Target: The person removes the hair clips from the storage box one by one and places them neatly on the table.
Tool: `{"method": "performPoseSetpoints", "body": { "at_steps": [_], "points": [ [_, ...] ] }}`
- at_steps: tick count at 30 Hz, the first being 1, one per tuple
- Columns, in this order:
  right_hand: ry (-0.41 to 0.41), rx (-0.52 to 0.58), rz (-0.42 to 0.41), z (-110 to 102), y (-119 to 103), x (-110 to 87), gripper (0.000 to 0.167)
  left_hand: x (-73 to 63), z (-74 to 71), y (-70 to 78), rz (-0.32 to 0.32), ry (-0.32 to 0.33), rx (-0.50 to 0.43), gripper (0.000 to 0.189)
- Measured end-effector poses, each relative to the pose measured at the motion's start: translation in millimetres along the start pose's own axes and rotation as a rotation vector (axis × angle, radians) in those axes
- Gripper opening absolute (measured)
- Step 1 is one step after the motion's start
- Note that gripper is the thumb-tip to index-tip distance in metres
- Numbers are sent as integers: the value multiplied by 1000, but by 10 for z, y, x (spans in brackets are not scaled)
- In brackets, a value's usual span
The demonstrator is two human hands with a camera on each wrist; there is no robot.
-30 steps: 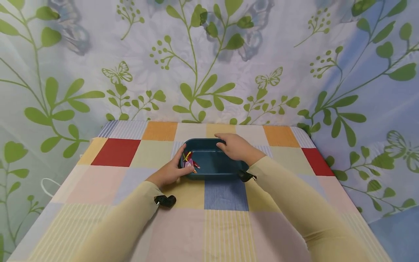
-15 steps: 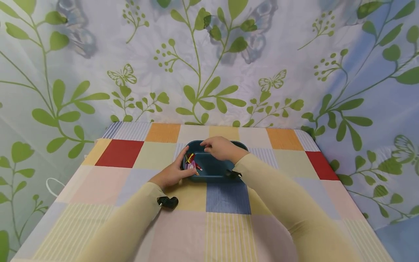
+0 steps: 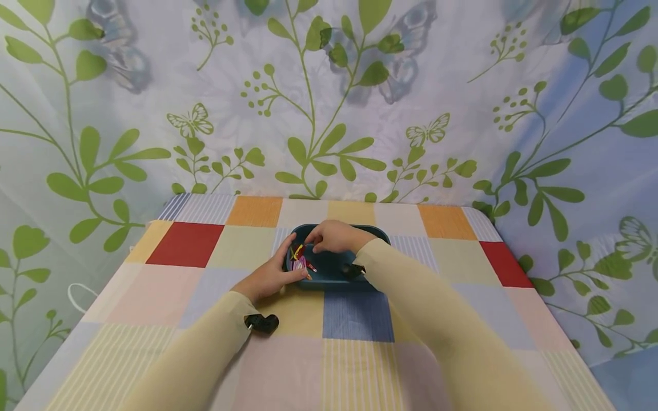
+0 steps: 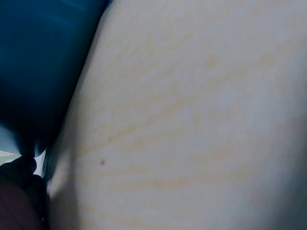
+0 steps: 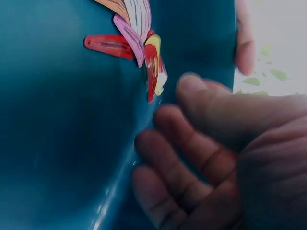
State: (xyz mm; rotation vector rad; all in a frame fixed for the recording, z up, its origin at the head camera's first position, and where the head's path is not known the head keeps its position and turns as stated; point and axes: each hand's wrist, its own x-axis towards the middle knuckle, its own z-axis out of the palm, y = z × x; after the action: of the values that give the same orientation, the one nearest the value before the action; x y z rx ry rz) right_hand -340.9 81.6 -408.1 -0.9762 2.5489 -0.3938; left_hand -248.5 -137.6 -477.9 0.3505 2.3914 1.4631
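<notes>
A dark teal tray (image 3: 339,283) sits on the patchwork cloth. Bunched at its left end is a pile of colourful snap hair clips (image 3: 299,262); the right wrist view shows red, pink, yellow and striped ones. My left hand (image 3: 269,275) grips that end, thumb along the front rim and fingers at the left rim. My right hand (image 3: 336,236) reaches inside the tray, its loosely bent fingers just short of a red hair clip (image 5: 151,72) and holding nothing. In the left wrist view, the tray's outer wall (image 4: 43,57) shows, with only a dark part of the hand below.
The patchwork tablecloth (image 3: 360,371) extends around the tray on all sides. A leaf-print curtain (image 3: 329,103) hangs behind the table. At the left edge a white cable loop (image 3: 77,297) sticks out.
My right hand has moved left and down, from over the tray's back right rim to beside the hair clips. The left hand stays at the tray's left end.
</notes>
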Motion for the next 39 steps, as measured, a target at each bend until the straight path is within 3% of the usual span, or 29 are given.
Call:
{"method": "performPoseSetpoints", "body": {
  "at_steps": [11,17,39],
  "points": [
    [-68,27,-49,270,98,146,32,-29,61,-28,29,-2,0,99],
    [-60,60,-47,354,104,183,35,-16,80,-38,46,-8,-21,97],
    [-19,43,9,326,72,241,23,2,31,-30,49,9,-32,97]
  ]
}}
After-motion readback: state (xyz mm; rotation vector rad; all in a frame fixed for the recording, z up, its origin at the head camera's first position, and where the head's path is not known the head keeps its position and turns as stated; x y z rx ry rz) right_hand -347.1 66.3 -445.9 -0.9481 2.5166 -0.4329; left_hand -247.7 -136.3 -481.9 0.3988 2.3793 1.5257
